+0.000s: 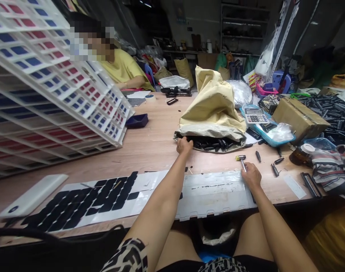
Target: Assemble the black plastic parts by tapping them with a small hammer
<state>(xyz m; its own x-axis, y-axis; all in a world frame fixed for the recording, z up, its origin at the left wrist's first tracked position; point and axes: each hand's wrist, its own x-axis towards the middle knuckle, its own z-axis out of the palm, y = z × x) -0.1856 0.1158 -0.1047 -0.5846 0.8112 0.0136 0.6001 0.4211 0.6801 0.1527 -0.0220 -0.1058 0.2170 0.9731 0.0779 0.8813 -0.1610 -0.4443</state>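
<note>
Both are closed: left hand [185, 146] on the sack's rim [214, 131], best held wide; right hand [252, 176] around the mallet [241, 158].

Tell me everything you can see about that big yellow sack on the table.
The sack is pale yellow, of creased cloth-like material, with a greyish band round its mouth. It rests on the wooden table, its bulk slumped in folds and its far end rising in a peak. The wide mouth gapes toward the person, showing many glossy black pieces inside. The left hand holds the mouth's left edge. A blue tray is to its right. How deep the pieces go is hidden.
</note>
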